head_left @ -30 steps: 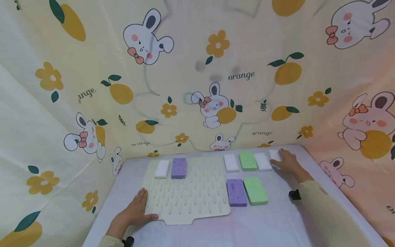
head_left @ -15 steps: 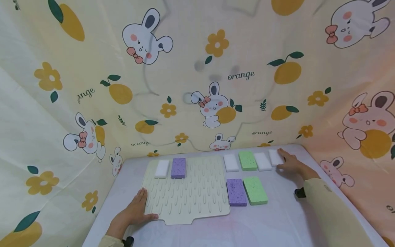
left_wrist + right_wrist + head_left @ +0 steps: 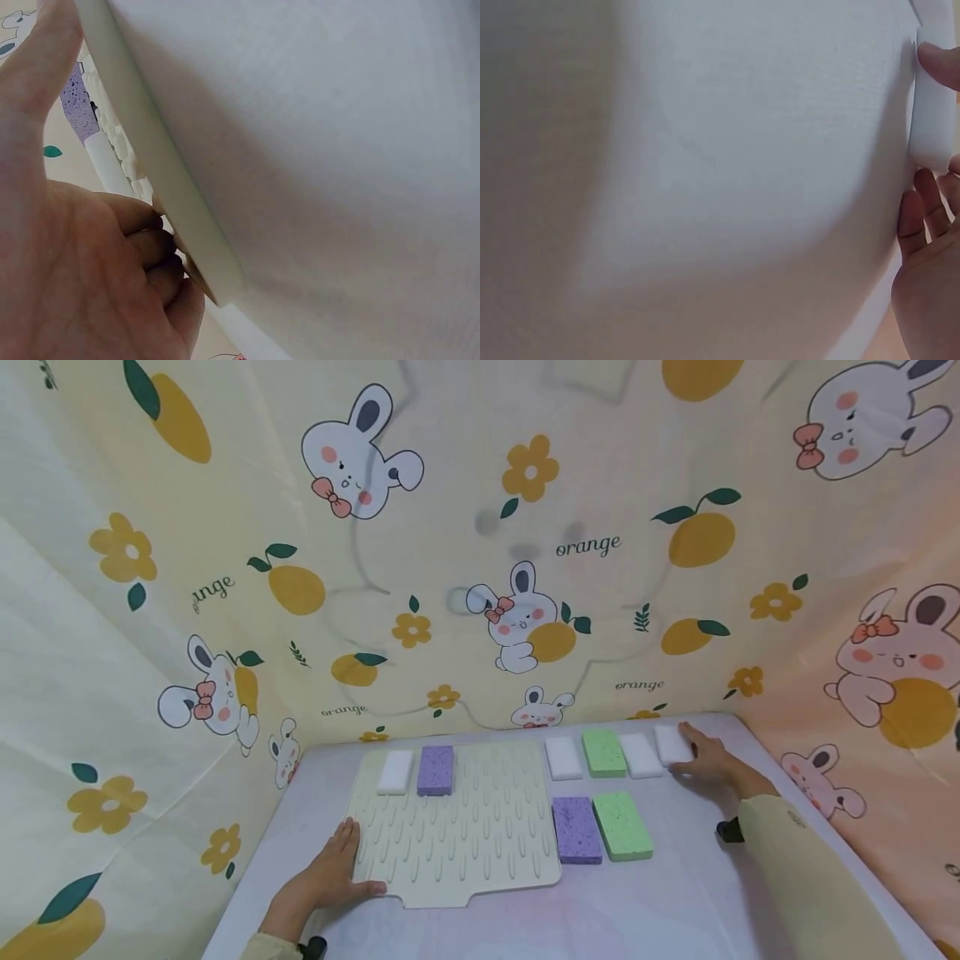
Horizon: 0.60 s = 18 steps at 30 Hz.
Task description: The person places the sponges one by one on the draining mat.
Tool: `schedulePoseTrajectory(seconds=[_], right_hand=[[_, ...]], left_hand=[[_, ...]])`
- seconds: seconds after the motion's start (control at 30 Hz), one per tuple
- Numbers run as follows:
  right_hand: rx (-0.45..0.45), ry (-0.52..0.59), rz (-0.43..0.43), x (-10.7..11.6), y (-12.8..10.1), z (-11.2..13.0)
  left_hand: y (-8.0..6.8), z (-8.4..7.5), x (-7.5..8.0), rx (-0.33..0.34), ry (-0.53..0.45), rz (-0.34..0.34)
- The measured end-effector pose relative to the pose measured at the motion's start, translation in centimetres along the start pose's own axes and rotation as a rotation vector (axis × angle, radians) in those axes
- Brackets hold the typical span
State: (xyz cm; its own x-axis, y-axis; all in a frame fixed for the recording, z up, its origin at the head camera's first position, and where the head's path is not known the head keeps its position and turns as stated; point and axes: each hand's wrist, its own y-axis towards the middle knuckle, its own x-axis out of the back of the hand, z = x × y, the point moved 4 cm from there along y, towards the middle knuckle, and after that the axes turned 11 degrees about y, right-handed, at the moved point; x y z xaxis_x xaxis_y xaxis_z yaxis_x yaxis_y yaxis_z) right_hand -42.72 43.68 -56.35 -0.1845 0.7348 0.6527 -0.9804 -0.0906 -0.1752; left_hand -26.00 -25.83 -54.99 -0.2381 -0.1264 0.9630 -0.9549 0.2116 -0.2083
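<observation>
The right hand (image 3: 708,760) lies at the far right of the tabletop (image 3: 675,902) with its fingers closing round the outermost white sponge (image 3: 672,744); the right wrist view shows a fingertip (image 3: 937,61) on one edge of that sponge (image 3: 934,112) and others at the opposite end, so it looks pinched but not yet lifted. The left hand (image 3: 330,881) rests flat and open on the near left corner of the cream drying mat (image 3: 465,827), thumb along its front edge, apparently steadying it. A white sponge (image 3: 395,772) and a purple sponge (image 3: 436,769) already sit on the mat's far edge, while white, green and purple ones wait beside it. The step in hand seems to be the pick-up; the next move likely calls for a firm grip, a clean lift and a long carry leftward over the other sponges.
</observation>
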Motion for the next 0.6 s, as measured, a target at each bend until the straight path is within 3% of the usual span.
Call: schedulePoseTrajectory(seconds=[0.27, 0.6], right_hand=[[0.031, 0.018, -0.035, -0.4, 0.3, -0.5], [0.061, 0.012, -0.107, -0.4, -0.4, 0.6]], left_hand=[[-0.1, 0.1, 0.0, -0.009, -0.003, -0.008], [0.4, 0.8, -0.6, 0.005, 0.001, 0.003]])
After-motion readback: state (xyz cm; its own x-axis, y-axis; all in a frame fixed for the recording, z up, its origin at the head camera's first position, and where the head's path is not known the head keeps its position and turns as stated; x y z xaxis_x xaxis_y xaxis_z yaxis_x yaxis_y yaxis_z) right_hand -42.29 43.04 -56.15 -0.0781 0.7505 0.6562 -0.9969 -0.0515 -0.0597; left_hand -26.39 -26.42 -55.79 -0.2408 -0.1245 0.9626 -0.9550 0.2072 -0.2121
